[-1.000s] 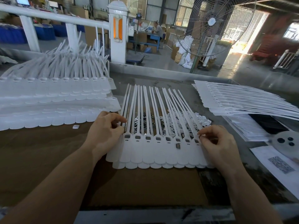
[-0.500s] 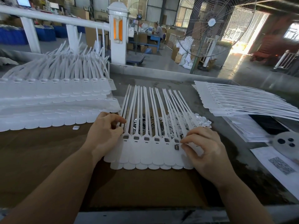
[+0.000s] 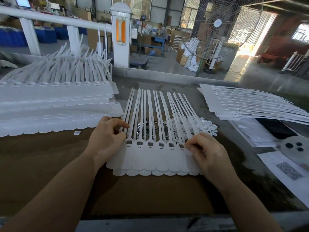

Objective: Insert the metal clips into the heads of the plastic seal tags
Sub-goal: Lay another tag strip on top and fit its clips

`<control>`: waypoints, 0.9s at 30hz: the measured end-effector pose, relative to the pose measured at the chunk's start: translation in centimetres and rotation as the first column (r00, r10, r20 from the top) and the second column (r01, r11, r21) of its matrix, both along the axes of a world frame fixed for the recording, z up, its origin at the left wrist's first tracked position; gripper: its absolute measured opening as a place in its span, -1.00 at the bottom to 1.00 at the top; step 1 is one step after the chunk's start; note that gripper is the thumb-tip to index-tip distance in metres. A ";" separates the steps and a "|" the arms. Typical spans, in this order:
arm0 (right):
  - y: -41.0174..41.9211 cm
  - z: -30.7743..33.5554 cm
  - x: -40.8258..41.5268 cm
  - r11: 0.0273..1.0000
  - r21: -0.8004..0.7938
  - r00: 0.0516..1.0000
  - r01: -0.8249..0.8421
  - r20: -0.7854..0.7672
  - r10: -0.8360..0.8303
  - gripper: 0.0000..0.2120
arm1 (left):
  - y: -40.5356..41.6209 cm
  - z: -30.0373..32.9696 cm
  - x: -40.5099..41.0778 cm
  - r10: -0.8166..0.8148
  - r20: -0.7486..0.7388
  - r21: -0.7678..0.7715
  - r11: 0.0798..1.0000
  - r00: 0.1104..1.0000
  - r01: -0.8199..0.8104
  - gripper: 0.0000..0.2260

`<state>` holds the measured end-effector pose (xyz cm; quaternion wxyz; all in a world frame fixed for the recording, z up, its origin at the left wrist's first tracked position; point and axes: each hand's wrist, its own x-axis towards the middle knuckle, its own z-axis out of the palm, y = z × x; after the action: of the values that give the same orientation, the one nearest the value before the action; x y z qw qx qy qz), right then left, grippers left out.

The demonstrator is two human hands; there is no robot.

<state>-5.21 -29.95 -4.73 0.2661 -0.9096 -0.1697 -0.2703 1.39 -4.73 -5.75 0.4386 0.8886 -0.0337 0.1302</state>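
Observation:
A row of white plastic seal tags [image 3: 160,158] lies flat on brown cardboard, straps pointing away from me and square head openings in a line. My left hand [image 3: 107,139] grips the leftmost straps between thumb and curled fingers. My right hand [image 3: 207,153] covers the right end of the row. Its fingertips pinch a small metal clip [image 3: 183,145] at the opening of one tag head. Under the straps lies a pile of loose metal clips [image 3: 147,127], with a heap of small white plastic pieces [image 3: 207,125] to its right.
Tall stacks of seal tags [image 3: 55,101] fill the left side, and a flat fanned stack [image 3: 250,104] lies at the right. One small white piece [image 3: 77,132] lies loose on the cardboard. Papers [image 3: 287,171] and a round white disc [image 3: 296,146] sit at right.
My right hand has slid left along the row of tag heads and now covers the rightmost tags. My left hand has stayed on the left straps.

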 end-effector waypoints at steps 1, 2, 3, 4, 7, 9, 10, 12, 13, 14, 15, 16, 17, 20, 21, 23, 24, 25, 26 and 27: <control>-0.1 0.0 0.0 0.999 0.048 1.000 0.023 0.008 -0.024 -0.95 | 0.0 0.0 0.0 -0.002 0.003 0.000 1.000 1.000 0.002 -0.80; -0.2 0.0 0.0 0.993 0.107 0.999 0.044 0.010 -0.046 -0.95 | 0.0 0.0 0.0 -0.003 0.006 0.001 1.000 1.000 0.003 -0.79; -0.4 -0.1 0.0 0.984 0.165 0.998 0.064 0.008 -0.066 -0.93 | 0.1 0.0 0.0 -0.003 0.008 0.002 1.000 1.000 0.003 -0.79; -0.6 0.0 0.0 0.973 0.215 0.996 0.087 0.004 -0.090 -0.91 | 0.1 0.0 0.0 -0.003 0.009 0.002 1.000 1.000 0.003 -0.79; -1.4 0.1 0.3 0.931 0.317 0.983 0.180 -0.041 -0.177 -0.85 | 0.1 0.0 0.0 -0.001 0.012 0.001 1.000 1.000 0.001 -0.79; -2.1 0.3 0.5 0.899 0.369 0.971 0.237 -0.102 -0.215 -0.84 | 0.1 0.0 0.0 -0.003 0.013 0.002 1.000 1.000 0.003 -0.79; -2.4 0.5 0.6 0.885 0.385 0.965 0.261 -0.129 -0.229 -0.84 | 0.1 0.0 0.0 -0.004 0.013 0.001 1.000 1.000 0.004 -0.79; -3.0 0.9 0.6 0.871 0.394 0.955 0.293 -0.168 -0.246 -0.82 | 0.1 0.0 0.0 -0.006 0.013 -0.005 1.000 1.000 0.006 -0.79; -3.3 1.1 0.6 0.867 0.397 0.952 0.300 -0.187 -0.244 -0.82 | 0.1 0.1 -0.1 -0.004 0.014 -0.008 1.000 1.000 0.005 -0.79; -3.6 1.3 0.6 0.864 0.400 0.948 0.306 -0.207 -0.240 -0.83 | 0.0 0.1 -0.1 -0.002 0.014 -0.010 1.000 1.000 0.002 -0.79; -4.0 1.5 0.6 0.864 0.394 0.945 0.312 -0.225 -0.238 -0.86 | 0.0 0.1 -0.1 0.001 0.015 -0.010 1.000 1.000 0.000 -0.79; -4.3 1.5 0.7 0.869 0.382 0.942 0.315 -0.240 -0.236 -0.89 | 0.0 0.1 -0.1 0.002 0.015 -0.009 1.000 1.000 -0.002 -0.79; -4.6 1.5 0.6 0.871 0.375 0.939 0.317 -0.255 -0.232 -0.91 | 0.0 0.2 -0.1 0.002 0.016 -0.009 1.000 1.000 -0.002 -0.79; -5.1 0.8 0.4 0.842 0.438 0.937 0.315 -0.285 -0.203 -0.90 | 0.0 0.1 -0.1 0.000 0.013 -0.005 1.000 1.000 0.000 -0.78; -5.2 0.6 0.3 0.825 0.468 0.938 0.317 -0.284 -0.200 -0.89 | 0.0 0.1 -0.1 0.000 0.012 -0.002 1.000 1.000 0.000 -0.79; -5.3 0.3 0.2 0.796 0.512 0.938 0.322 -0.283 -0.198 -0.88 | 0.0 0.1 -0.1 0.004 0.015 0.004 1.000 1.000 -0.004 -0.79; -5.3 0.2 0.2 0.790 0.521 0.938 0.324 -0.288 -0.195 -0.88 | 0.0 0.1 -0.1 0.007 0.017 0.011 1.000 1.000 -0.007 -0.79; -5.3 0.1 0.2 0.789 0.521 0.936 0.327 -0.295 -0.193 -0.88 | 0.1 0.0 -0.1 0.007 0.018 0.017 1.000 1.000 -0.008 -0.79; -5.3 0.1 0.2 0.792 0.514 0.934 0.330 -0.301 -0.193 -0.88 | 0.1 0.0 -0.1 0.007 0.017 0.021 1.000 1.000 -0.007 -0.79; -5.3 0.1 0.2 0.800 0.500 0.932 0.332 -0.307 -0.195 -0.89 | 0.1 0.0 -0.1 0.005 0.015 0.022 1.000 1.000 -0.006 -0.79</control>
<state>-5.04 -35.26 -4.67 0.4912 -0.8367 0.0768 -0.2299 1.33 -4.66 -5.76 0.4281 0.8925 -0.0359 0.1375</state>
